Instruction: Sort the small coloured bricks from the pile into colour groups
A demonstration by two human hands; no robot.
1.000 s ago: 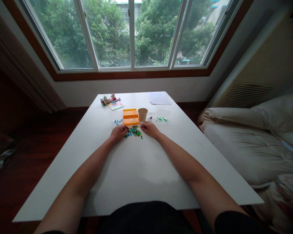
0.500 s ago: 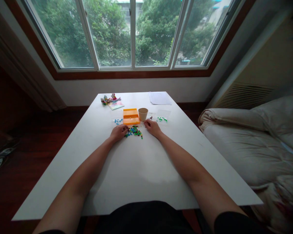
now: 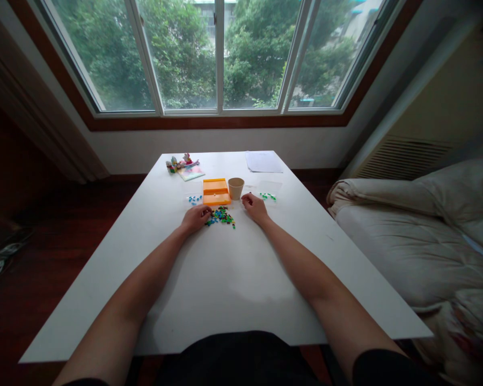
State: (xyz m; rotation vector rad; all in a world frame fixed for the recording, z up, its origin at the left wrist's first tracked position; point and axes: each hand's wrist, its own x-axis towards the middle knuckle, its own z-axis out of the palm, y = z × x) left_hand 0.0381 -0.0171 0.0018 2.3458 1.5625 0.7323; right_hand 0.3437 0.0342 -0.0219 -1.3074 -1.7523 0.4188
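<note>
A heap of small coloured bricks (image 3: 222, 216) lies mid-table on the white table (image 3: 225, 279). My left hand (image 3: 196, 218) rests at the heap's left edge, fingers curled and touching the bricks. My right hand (image 3: 255, 207) sits to the right of the heap, fingers curled in a pinch near a few dark pieces beside the paper cup (image 3: 235, 188); what it holds is too small to make out. An orange tray (image 3: 215, 192) stands just behind the heap.
Small groups of blue bricks (image 3: 193, 199) and green bricks (image 3: 268, 196) lie on clear bags either side of the tray. A built toy and a colourful booklet (image 3: 184, 166) and a white sheet (image 3: 263, 161) lie at the far end. A bed (image 3: 418, 230) is on the right.
My right hand has moved away from the heap, back and to the right toward the cup and the dark pieces. My left hand has stayed put.
</note>
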